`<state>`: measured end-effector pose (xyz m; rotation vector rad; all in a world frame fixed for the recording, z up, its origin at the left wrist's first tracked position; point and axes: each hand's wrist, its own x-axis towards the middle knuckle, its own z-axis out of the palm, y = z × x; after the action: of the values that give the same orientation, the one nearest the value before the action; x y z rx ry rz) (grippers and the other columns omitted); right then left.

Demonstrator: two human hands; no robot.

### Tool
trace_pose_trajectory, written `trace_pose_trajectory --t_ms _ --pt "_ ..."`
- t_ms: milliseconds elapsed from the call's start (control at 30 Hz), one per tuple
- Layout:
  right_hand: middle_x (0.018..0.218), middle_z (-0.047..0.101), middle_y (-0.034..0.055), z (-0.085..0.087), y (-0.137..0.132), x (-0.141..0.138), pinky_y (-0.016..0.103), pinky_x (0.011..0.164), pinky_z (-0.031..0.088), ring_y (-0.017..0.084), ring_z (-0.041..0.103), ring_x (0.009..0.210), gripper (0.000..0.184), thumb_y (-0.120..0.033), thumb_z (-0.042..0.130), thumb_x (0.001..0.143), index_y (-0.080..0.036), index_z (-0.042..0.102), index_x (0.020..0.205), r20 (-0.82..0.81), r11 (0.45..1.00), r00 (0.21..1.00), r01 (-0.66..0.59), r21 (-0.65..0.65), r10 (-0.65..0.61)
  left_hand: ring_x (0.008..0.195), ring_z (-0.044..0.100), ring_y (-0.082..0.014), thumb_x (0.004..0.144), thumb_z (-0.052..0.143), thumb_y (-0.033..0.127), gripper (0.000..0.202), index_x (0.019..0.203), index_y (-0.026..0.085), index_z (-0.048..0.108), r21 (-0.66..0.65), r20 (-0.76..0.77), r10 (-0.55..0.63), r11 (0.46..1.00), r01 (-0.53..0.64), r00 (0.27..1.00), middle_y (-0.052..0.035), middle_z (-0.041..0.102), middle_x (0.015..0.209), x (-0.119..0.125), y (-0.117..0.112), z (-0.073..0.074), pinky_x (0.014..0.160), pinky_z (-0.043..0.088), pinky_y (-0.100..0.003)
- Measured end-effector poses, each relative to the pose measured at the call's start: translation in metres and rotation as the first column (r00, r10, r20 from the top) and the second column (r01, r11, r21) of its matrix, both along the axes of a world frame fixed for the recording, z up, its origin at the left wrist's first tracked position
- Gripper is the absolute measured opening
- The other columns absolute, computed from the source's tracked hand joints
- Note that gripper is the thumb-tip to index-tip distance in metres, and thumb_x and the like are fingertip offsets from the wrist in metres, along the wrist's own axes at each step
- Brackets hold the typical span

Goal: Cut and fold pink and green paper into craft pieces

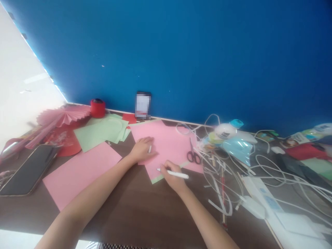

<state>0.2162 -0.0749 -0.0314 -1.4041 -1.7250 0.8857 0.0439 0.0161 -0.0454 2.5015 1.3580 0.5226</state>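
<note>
My right hand (173,176) grips a white pen (178,174), its tip pointing left, low over the near edge of a pink paper sheet (168,138). On the left part of that sheet rests my left hand (142,150), thumb stretched toward the right. A short white piece, apparently the pen cap (149,149), pokes out from among its fingers. Scissors (194,156) with dark handles lie on the pink paper, right of my right hand. A strip of light green paper (157,178) shows under the sheet's near edge.
Another pink sheet (83,173), green papers (101,131) and a dark phone (29,169) lie at left. Behind them are a pink folded paper fan (64,116) and a red round container (98,109). White cables (233,183) and a power strip (269,204) clutter the right. A second phone (143,104) leans against the blue wall.
</note>
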Motion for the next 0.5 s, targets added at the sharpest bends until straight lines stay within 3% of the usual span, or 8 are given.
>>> trace_pose_trajectory --t_ms 233,400,500 --pt "0.05 0.03 -0.0067 -0.0018 0.0002 0.0031 0.02 0.047 0.028 0.007 0.032 0.048 0.033 -0.032 0.046 0.079 -0.02 0.031 0.052 -0.004 0.999 1.0 -0.007 0.039 0.007 0.126 0.035 -0.0256 0.079 0.046 0.052 0.047 0.104 0.014 0.058 0.012 0.001 0.001 1.0 -0.001 1.0 -0.0098 0.045 0.133 -0.0002 -0.0011 0.0011 0.103 0.03 -0.041" --pt "0.05 0.03 -0.0066 -0.0019 -0.0007 0.0019 0.021 0.046 0.027 0.007 0.031 0.048 0.033 -0.03 0.047 0.078 -0.02 0.03 0.052 0.008 0.996 0.996 -0.085 0.013 0.085 0.126 0.035 -0.0259 0.078 0.047 0.051 0.044 0.1 0.015 0.06 0.001 0.0 -0.003 1.0 0.003 1.0 -0.0091 0.045 0.134 -0.0003 -0.0012 0.0021 0.103 0.03 -0.041" --pt "0.05 0.03 -0.0066 -0.0016 0.0005 0.0034 0.021 0.046 0.027 0.008 0.032 0.048 0.033 -0.031 0.047 0.078 -0.02 0.03 0.052 -0.019 0.999 0.999 -0.031 0.022 0.031 0.126 0.035 -0.0256 0.078 0.047 0.051 0.045 0.104 0.016 0.059 -0.005 0.001 -0.001 1.0 0.001 1.0 -0.0089 0.044 0.134 -0.0003 -0.0008 0.0019 0.103 0.029 -0.041"
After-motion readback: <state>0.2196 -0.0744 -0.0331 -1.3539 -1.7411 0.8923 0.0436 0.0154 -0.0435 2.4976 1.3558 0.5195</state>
